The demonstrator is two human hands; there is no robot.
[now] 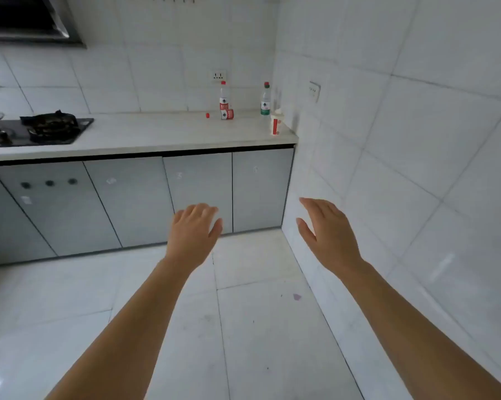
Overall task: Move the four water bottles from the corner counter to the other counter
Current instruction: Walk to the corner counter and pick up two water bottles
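On the white counter (145, 134), near its right corner, stands a tall clear bottle with a red cap and red label (223, 96). A short red-labelled bottle (227, 114) sits right in front of it. A green-labelled bottle with a red cap (265, 100) stands near the wall. Another bottle with a red label (276, 122) is at the counter's right end, blurred. A loose red cap (207, 115) lies left of them. My left hand (193, 235) and my right hand (327, 232) are stretched out, open and empty, well short of the counter.
A black gas hob (41, 131) with pan supports occupies the counter's left part. Grey cabinet doors (197, 194) run below the counter. A tiled wall (402, 168) closes the right side. White floor tiles lie between me and the cabinets.
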